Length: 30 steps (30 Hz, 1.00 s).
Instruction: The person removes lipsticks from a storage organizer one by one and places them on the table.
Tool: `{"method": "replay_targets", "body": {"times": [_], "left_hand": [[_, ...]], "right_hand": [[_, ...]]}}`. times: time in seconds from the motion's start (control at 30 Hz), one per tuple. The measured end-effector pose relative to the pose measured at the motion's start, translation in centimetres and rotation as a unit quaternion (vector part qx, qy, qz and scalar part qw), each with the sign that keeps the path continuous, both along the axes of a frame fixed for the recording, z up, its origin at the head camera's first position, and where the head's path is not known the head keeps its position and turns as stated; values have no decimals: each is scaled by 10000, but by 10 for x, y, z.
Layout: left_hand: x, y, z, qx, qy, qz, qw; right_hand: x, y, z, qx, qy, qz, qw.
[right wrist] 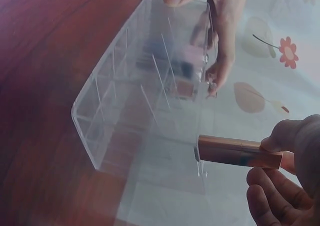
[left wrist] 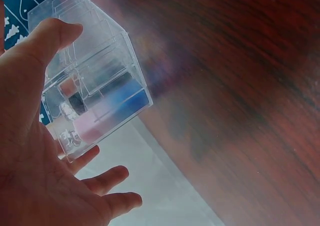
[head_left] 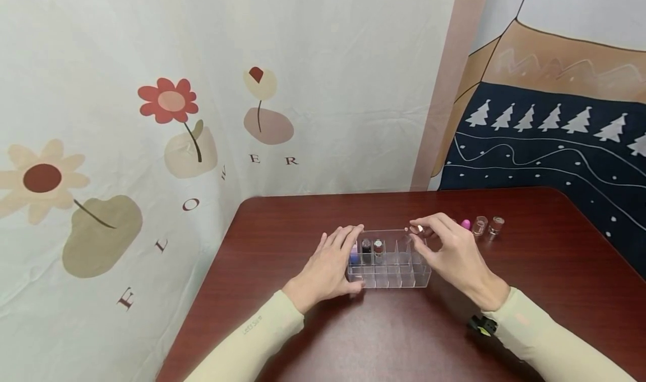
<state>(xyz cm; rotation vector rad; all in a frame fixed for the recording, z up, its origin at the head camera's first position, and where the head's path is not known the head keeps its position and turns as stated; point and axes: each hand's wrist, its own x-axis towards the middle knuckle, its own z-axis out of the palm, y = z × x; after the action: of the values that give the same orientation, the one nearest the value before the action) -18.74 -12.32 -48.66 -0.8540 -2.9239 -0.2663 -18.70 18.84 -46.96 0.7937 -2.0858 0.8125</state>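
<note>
A clear plastic lipstick organizer [head_left: 388, 279] with small compartments stands on the table. My left hand [head_left: 327, 265] grips its left end, thumb at the front and fingers toward the back; some fingers stick out free in the left wrist view. In the left compartments sit a pink-and-blue tube [left wrist: 110, 113], a dark tube [head_left: 366, 251] and another small tube [head_left: 378, 249]. My right hand [head_left: 454, 253] pinches a shiny rose-gold lipstick tube [right wrist: 235, 152] between thumb and fingers. The tube's far end is at the organizer's back edge, near the right corner; whether they touch I cannot tell.
Behind my right hand, a bright pink item [head_left: 466, 224] and two clear-and-metallic tubes [head_left: 479, 226] stand on the reddish-brown table [head_left: 282, 225]. A flower-printed cloth [head_left: 343, 90] hangs behind and left, a dark tree-patterned one [head_left: 545, 146] at right.
</note>
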Motion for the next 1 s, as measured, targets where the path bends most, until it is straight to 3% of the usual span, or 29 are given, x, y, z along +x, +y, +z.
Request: {"method": "replay_targets", "body": {"times": [0.47,0.8,1.0], "left_hand": [[0,-1,-2,32,14,4,10000],[-1,-1,-2,-30,-4,30,10000],[-1,-1,-2,-43,15,30,10000]], "right_hand": [[1,20,8,-73,215,-407,9989],[-1,33,10,-234,151,-383,9989],[-4,42,6,-304,188,-700,9969]]}}
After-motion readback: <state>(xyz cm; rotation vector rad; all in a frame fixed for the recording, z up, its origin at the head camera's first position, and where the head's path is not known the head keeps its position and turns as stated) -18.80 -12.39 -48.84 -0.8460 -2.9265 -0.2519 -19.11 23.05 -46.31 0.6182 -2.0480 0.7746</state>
